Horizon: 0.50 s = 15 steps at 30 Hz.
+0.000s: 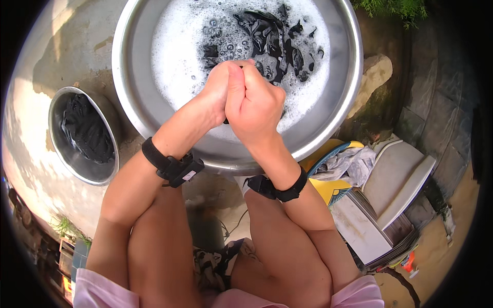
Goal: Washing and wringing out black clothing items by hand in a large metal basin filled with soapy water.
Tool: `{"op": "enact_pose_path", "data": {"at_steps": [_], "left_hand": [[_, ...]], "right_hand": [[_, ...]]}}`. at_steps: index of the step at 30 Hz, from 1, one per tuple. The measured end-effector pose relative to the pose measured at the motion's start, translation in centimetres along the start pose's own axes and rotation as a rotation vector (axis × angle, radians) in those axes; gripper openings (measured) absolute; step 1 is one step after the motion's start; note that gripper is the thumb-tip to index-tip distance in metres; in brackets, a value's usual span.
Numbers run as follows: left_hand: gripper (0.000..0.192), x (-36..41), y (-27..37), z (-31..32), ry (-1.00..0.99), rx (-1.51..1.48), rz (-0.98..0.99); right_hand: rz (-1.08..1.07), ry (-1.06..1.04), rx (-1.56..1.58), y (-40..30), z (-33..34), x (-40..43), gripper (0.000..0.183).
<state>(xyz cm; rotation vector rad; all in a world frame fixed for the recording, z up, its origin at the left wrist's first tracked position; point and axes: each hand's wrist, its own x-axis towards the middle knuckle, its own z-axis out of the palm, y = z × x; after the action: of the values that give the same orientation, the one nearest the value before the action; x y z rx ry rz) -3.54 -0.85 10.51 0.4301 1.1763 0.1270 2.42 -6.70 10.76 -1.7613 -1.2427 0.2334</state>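
Observation:
A wide metal basin holds foamy water, with black wet cloth lying partly under the suds on the right. Over the basin's middle, my left hand and my right hand are pressed together, both closed. Small dark bits, apparently black cloth, show between and just beneath them; most of what they grip is hidden by the fingers. Each wrist wears a black strap, and the left one bears a small black device.
A smaller metal bowl with dark wet cloth stands at the left. Right of the basin are a yellow and blue container with greyish cloth, stacked flat tiles, a stone and an orange bottle. A green plant hangs at top right.

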Motion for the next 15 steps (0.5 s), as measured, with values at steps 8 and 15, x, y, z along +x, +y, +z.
{"op": "enact_pose_path", "data": {"at_steps": [8,15], "left_hand": [[0.028,1.7,-1.4,-1.9,-0.182,-0.105,0.038],[0.026,2.4,-3.1,-1.7,-0.2,-0.277,-0.023]], "right_hand": [[0.071,-0.051,-0.06,0.6,0.4,-0.3,0.044],[0.069,-0.039,-0.086,0.3,0.2,-1.2,0.036]]}}
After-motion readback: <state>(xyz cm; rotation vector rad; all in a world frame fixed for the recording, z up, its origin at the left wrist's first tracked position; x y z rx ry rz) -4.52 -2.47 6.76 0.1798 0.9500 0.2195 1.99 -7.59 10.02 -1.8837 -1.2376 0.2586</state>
